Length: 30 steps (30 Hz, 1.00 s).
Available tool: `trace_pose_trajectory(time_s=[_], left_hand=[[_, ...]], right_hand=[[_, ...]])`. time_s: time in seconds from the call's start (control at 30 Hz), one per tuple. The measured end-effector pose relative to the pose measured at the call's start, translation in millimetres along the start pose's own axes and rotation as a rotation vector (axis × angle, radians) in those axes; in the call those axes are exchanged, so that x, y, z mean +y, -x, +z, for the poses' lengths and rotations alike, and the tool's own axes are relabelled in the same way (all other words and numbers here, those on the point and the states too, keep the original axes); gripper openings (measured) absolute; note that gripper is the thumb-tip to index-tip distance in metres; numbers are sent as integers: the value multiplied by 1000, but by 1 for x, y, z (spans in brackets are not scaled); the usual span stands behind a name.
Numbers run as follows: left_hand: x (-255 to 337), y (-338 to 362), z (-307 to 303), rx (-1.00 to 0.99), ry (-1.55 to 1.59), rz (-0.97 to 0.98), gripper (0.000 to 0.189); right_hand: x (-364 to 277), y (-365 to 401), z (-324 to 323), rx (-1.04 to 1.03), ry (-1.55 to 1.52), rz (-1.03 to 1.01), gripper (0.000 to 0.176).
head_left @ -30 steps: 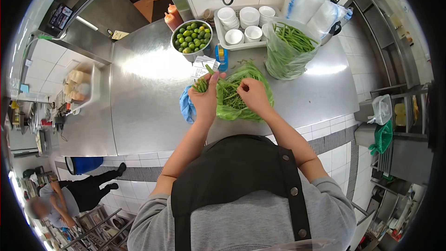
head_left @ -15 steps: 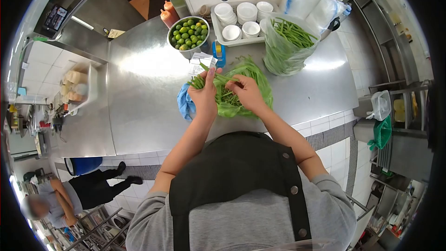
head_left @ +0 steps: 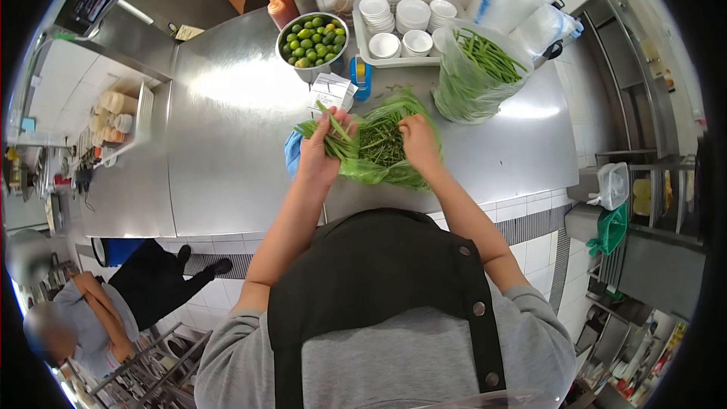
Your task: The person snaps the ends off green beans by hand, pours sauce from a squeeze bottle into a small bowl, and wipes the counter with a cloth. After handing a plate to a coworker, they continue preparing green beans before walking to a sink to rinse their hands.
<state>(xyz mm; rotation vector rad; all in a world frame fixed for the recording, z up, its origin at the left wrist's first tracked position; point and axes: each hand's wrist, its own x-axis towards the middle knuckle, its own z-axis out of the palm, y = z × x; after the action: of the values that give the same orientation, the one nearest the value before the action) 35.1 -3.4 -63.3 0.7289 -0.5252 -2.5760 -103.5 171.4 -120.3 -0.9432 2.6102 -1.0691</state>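
Note:
My left hand is closed around a small bunch of green beans, with one bean standing up past the thumb. My right hand is at the right side of an opened green plastic bag; its fingers are curled together, and whether they pinch anything is hidden. Inside the bag lies a heap of thin green bean trimmings. A blue cloth shows partly behind my left wrist. Farther back, a clear plastic bag stands full of whole green beans.
On the steel counter are a bowl of limes, orange squeeze bottles, printed papers, a blue tape dispenser and a tray of white cups. A person with folded arms stands at lower left.
My right hand has moved right, away from the beans in my left hand, to the bag's right side. The trimmings show more. Another person's head appears at the left edge.

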Motion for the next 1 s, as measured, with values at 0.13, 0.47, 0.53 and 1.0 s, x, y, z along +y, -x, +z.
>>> trace_pose_trajectory(time_s=[0.13,0.47,0.53,1.0], left_hand=[[-12,3,-1,-14,-58,-56,25],[-8,-4,-17,144,-480,25,23],[0,-5,-10,159,-637,144,17],[-2,-24,39,-345,-1714,355,24]], right_hand=[[25,-24,5,-129,-9,34,22],[4,-45,17,-204,59,-83,8],[-2,-43,6,-237,10,-126,8],[-45,-19,-56,-199,-268,-155,9]])
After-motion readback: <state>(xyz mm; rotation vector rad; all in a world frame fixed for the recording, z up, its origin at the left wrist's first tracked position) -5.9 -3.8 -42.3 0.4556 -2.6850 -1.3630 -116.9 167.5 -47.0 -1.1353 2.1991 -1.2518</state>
